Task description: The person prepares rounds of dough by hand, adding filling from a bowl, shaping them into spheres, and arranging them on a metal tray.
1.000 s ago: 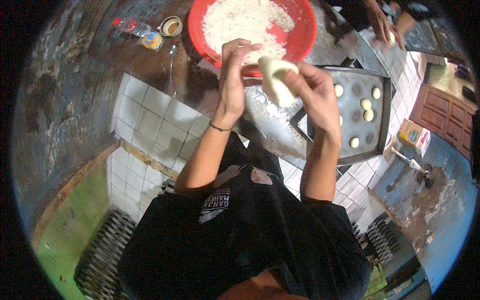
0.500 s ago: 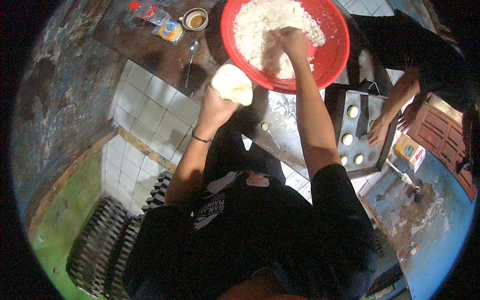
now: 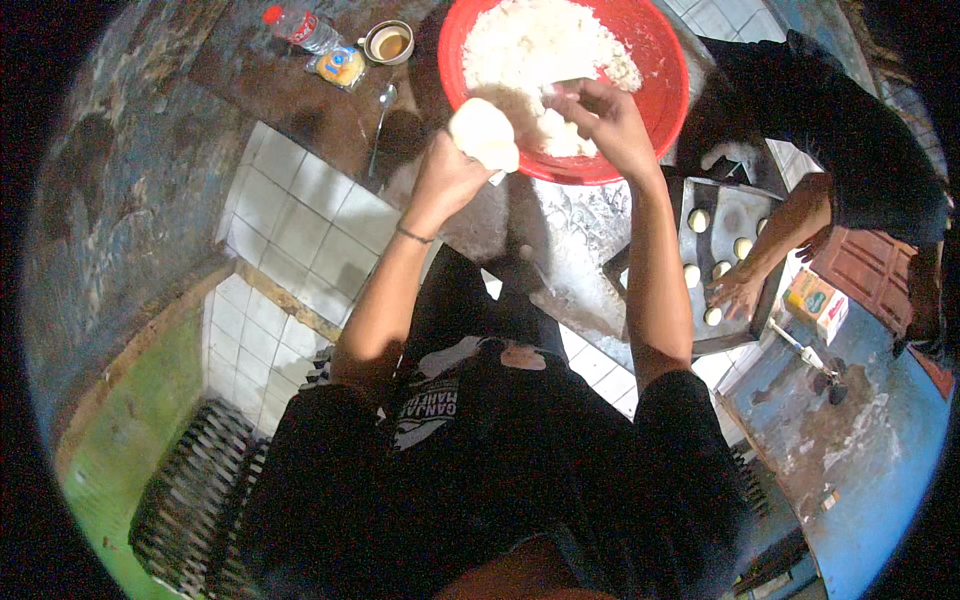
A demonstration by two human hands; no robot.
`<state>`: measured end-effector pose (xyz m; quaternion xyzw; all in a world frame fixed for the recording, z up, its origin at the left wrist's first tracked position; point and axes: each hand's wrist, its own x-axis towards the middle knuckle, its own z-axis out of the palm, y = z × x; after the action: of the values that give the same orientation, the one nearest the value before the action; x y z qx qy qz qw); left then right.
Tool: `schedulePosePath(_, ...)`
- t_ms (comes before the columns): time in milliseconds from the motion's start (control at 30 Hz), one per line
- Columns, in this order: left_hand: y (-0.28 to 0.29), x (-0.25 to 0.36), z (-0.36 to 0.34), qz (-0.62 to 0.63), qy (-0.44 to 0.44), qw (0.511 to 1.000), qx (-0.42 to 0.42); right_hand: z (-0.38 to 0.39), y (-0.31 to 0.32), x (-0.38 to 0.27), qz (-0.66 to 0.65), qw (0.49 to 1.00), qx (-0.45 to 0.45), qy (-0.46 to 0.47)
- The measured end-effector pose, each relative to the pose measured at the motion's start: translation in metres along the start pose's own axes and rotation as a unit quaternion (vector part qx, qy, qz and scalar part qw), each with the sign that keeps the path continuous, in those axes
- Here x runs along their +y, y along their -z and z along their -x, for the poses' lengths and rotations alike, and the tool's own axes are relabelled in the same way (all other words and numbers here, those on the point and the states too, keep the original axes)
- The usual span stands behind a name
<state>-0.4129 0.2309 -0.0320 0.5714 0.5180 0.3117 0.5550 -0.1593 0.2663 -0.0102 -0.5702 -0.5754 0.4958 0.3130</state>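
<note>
My left hand (image 3: 450, 180) is closed around the base of a pale, smooth piece of dough (image 3: 483, 133), raised beside the near left rim of a red basin (image 3: 655, 110). White, crumbly filling (image 3: 525, 50) is heaped in the basin. Over it, my right hand (image 3: 612, 120) has its thumb and fingers curled toward each other. A whitish bit shows at those fingertips, but against the white heap I cannot make out what it is.
At right, a co-worker's hand (image 3: 738, 292) reaches over a dark baking tray (image 3: 742, 200) with several small dough balls. A bottle (image 3: 305, 30), a cup (image 3: 390, 43), a packaged bun (image 3: 341, 66) and a spoon (image 3: 382, 125) lie at upper left. A carton (image 3: 817, 304) stands at right.
My left hand has moved up and right with the dough, closer to the basin. My right hand has shifted nearer me, out of the filling. The co-worker's hand has moved down-left over the tray.
</note>
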Motion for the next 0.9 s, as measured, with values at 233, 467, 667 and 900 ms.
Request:
schedulePosePath(233, -0.056, 0.066, 0.010, -0.007, -0.079, 0.995, -0.067, 0.127, 0.005, -0.078, 0.360, 0.911, 0.059, 0.192)
schedulePosePath(467, -0.124, 0.072, 0.041, 0.040, -0.144, 0.960, -0.235, 0.212, 0.059, -0.099, 0.260, 0.942, 0.063, 0.203)
schedulePosePath(667, -0.173, 0.131, 0.077, 0.020, -0.122, 0.904, -0.409, 0.272, 0.115, -0.053, 0.047, 0.995, 0.048, 0.079)
schedulePosePath(900, -0.244, 0.170, 0.140, 0.232, -0.006, 0.911, -0.342, 0.353, 0.142, -0.037, -0.145, 0.976, 0.158, -0.028)
